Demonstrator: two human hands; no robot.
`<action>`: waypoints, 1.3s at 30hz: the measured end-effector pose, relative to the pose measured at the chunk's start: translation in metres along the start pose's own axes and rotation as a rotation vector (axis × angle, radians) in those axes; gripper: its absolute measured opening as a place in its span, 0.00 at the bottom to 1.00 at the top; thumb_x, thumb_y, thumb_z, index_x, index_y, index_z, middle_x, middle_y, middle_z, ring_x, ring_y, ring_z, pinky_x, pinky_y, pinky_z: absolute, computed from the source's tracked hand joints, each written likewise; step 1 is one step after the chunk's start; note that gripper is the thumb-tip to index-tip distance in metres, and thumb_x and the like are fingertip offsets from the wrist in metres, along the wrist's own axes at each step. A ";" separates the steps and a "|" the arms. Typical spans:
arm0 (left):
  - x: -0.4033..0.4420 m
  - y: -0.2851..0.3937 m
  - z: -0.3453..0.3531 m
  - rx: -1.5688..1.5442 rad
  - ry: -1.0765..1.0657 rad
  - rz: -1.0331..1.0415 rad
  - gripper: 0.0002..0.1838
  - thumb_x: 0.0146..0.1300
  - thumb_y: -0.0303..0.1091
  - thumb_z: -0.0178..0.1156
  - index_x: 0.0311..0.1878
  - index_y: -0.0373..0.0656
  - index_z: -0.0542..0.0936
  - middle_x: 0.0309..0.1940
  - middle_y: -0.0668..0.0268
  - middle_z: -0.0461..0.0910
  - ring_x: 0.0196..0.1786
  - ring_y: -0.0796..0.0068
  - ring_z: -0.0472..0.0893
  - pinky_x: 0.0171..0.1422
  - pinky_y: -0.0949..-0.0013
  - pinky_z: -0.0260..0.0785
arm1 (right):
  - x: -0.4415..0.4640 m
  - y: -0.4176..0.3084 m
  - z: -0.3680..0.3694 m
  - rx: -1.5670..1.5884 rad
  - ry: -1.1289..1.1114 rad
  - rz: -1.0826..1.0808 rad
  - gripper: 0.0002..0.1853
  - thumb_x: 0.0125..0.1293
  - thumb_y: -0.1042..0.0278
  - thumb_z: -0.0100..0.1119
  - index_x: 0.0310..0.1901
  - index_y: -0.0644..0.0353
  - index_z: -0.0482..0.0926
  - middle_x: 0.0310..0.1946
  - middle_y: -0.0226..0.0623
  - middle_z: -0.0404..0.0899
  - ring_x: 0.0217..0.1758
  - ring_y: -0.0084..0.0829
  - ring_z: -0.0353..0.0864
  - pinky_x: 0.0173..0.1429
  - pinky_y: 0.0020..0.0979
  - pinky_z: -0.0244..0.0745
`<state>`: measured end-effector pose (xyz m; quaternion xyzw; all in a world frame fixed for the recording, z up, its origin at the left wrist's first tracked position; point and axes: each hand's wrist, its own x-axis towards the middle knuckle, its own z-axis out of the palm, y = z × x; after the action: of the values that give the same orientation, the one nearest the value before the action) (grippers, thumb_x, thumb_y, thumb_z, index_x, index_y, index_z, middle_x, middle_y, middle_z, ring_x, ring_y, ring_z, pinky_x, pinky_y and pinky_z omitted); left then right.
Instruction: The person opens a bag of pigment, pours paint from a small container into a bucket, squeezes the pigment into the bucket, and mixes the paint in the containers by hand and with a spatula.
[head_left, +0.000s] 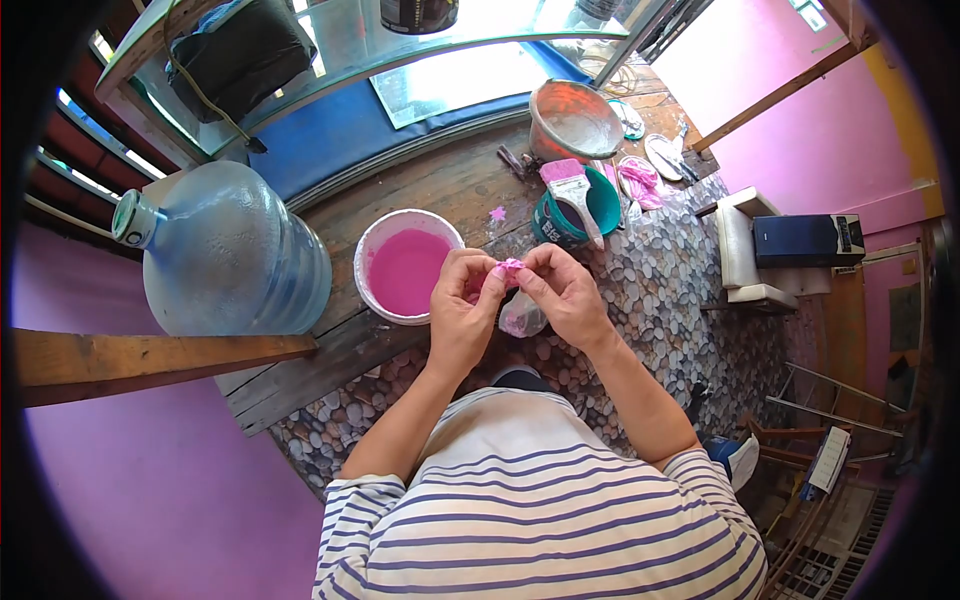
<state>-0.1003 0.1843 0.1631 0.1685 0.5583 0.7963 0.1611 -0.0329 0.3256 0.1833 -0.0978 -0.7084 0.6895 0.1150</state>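
Both hands meet in front of my chest, fingertips pinched on a small crumpled pink bit [510, 265]. Below it, a small clear plastic bag [523, 316] with pink inside hangs between the hands; it seems joined to the pink bit, though the fingers hide the join. My left hand [466, 308] is closed on the left side of it, my right hand [562, 298] on the right. Just left of my left hand stands a white bucket [362, 262] of pink paint [410, 272]. Beyond my right hand, a pink-stained paintbrush [570, 190] lies across a green tub [605, 200].
A large blue water bottle [240, 255] stands at the left on the wooden bench [340, 350]. An orange bucket [575, 120], pink cloth or plastic [640, 183] and sandals [662, 157] are farther back. A glass case [450, 85] runs behind; a speaker-like box [808, 240] sits on a chair at right.
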 end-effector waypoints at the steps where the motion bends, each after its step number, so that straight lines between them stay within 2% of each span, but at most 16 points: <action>1: 0.000 0.003 0.001 0.000 -0.001 -0.001 0.04 0.68 0.27 0.61 0.40 0.37 0.77 0.41 0.69 0.73 0.40 0.83 0.75 0.44 0.78 0.70 | -0.001 -0.002 0.002 -0.036 0.021 0.005 0.06 0.70 0.71 0.60 0.42 0.64 0.76 0.35 0.27 0.77 0.38 0.16 0.75 0.44 0.22 0.73; 4: 0.000 0.013 0.003 0.009 0.037 -0.018 0.05 0.70 0.28 0.59 0.41 0.37 0.74 0.40 0.70 0.73 0.40 0.84 0.73 0.45 0.79 0.70 | -0.003 -0.012 0.009 -0.098 0.071 0.031 0.06 0.70 0.71 0.59 0.41 0.64 0.76 0.33 0.28 0.77 0.36 0.16 0.74 0.41 0.21 0.72; 6: 0.003 0.014 0.002 0.003 0.094 0.059 0.05 0.71 0.28 0.58 0.42 0.38 0.73 0.39 0.71 0.72 0.39 0.85 0.72 0.44 0.79 0.70 | -0.004 -0.016 0.012 -0.122 0.103 0.053 0.06 0.70 0.71 0.59 0.41 0.64 0.76 0.32 0.28 0.77 0.35 0.16 0.74 0.39 0.21 0.71; 8: 0.005 0.015 0.000 0.014 0.101 0.077 0.04 0.71 0.29 0.57 0.42 0.39 0.73 0.38 0.72 0.71 0.38 0.86 0.71 0.43 0.79 0.69 | -0.003 -0.016 0.014 -0.178 0.161 -0.010 0.07 0.70 0.70 0.59 0.41 0.64 0.76 0.31 0.28 0.77 0.34 0.16 0.73 0.38 0.21 0.71; 15: 0.006 0.015 -0.004 -0.063 0.149 -0.013 0.05 0.72 0.30 0.57 0.42 0.40 0.73 0.37 0.73 0.72 0.37 0.87 0.70 0.43 0.80 0.67 | -0.003 -0.011 0.016 -0.197 0.254 -0.039 0.08 0.71 0.68 0.59 0.41 0.64 0.75 0.31 0.27 0.76 0.33 0.14 0.73 0.37 0.20 0.70; 18: 0.009 0.010 -0.007 -0.076 0.159 -0.038 0.05 0.72 0.31 0.57 0.43 0.39 0.74 0.37 0.73 0.72 0.38 0.87 0.71 0.43 0.80 0.66 | -0.002 -0.021 0.018 -0.148 0.258 0.013 0.08 0.72 0.68 0.59 0.42 0.64 0.75 0.30 0.25 0.75 0.33 0.13 0.72 0.36 0.19 0.70; 21: 0.010 0.012 -0.008 -0.073 0.107 -0.053 0.06 0.72 0.31 0.56 0.44 0.39 0.73 0.37 0.73 0.73 0.39 0.86 0.71 0.45 0.80 0.67 | 0.001 -0.024 0.015 -0.091 0.204 0.086 0.07 0.72 0.68 0.58 0.44 0.63 0.74 0.32 0.24 0.75 0.35 0.13 0.72 0.39 0.18 0.70; 23: 0.010 0.015 -0.009 -0.067 0.058 -0.051 0.06 0.73 0.31 0.56 0.45 0.39 0.73 0.37 0.72 0.73 0.40 0.85 0.72 0.46 0.79 0.67 | 0.005 -0.019 0.012 -0.116 0.201 -0.040 0.05 0.73 0.70 0.57 0.44 0.62 0.74 0.34 0.24 0.75 0.37 0.13 0.73 0.43 0.16 0.70; 25: 0.009 0.016 -0.011 -0.078 -0.024 -0.017 0.08 0.72 0.31 0.56 0.48 0.37 0.73 0.38 0.71 0.74 0.42 0.84 0.74 0.48 0.78 0.68 | 0.006 -0.023 0.010 -0.097 0.187 -0.031 0.05 0.73 0.71 0.57 0.45 0.62 0.74 0.35 0.24 0.75 0.37 0.13 0.74 0.43 0.16 0.70; 28: 0.010 0.025 -0.007 -0.118 -0.052 -0.131 0.09 0.72 0.32 0.57 0.49 0.36 0.76 0.40 0.68 0.77 0.42 0.82 0.76 0.49 0.78 0.69 | 0.007 -0.026 0.012 -0.062 0.168 -0.028 0.05 0.73 0.72 0.57 0.45 0.62 0.75 0.36 0.24 0.76 0.39 0.13 0.74 0.44 0.17 0.70; 31: 0.011 0.015 -0.013 -0.005 -0.128 -0.100 0.09 0.71 0.31 0.59 0.46 0.35 0.80 0.41 0.67 0.78 0.42 0.82 0.76 0.48 0.78 0.69 | 0.011 -0.024 0.012 -0.086 0.166 -0.084 0.05 0.72 0.73 0.57 0.45 0.63 0.75 0.37 0.25 0.76 0.40 0.15 0.75 0.46 0.18 0.71; 34: 0.009 0.011 -0.014 -0.002 -0.111 -0.142 0.08 0.69 0.30 0.62 0.43 0.34 0.82 0.40 0.66 0.79 0.42 0.82 0.76 0.48 0.77 0.69 | 0.014 -0.022 0.012 -0.098 0.168 -0.113 0.05 0.71 0.74 0.58 0.45 0.64 0.75 0.39 0.27 0.76 0.42 0.16 0.76 0.48 0.19 0.72; 35: 0.009 0.011 -0.013 -0.002 -0.109 -0.141 0.08 0.69 0.30 0.62 0.43 0.34 0.82 0.40 0.66 0.79 0.42 0.82 0.76 0.48 0.77 0.69 | 0.014 -0.021 0.012 -0.071 0.163 -0.097 0.05 0.71 0.74 0.59 0.44 0.65 0.75 0.41 0.28 0.75 0.45 0.16 0.76 0.50 0.20 0.72; 39: 0.010 0.005 -0.007 -0.081 -0.048 -0.099 0.07 0.68 0.29 0.63 0.44 0.35 0.80 0.38 0.68 0.79 0.41 0.82 0.77 0.46 0.77 0.70 | 0.015 -0.014 0.012 -0.044 0.188 -0.056 0.06 0.71 0.74 0.59 0.45 0.65 0.75 0.40 0.29 0.78 0.44 0.17 0.77 0.49 0.19 0.73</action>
<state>-0.1121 0.1816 0.1664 0.1531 0.5290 0.8051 0.2204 -0.0511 0.3179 0.1979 -0.1446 -0.7118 0.6582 0.1982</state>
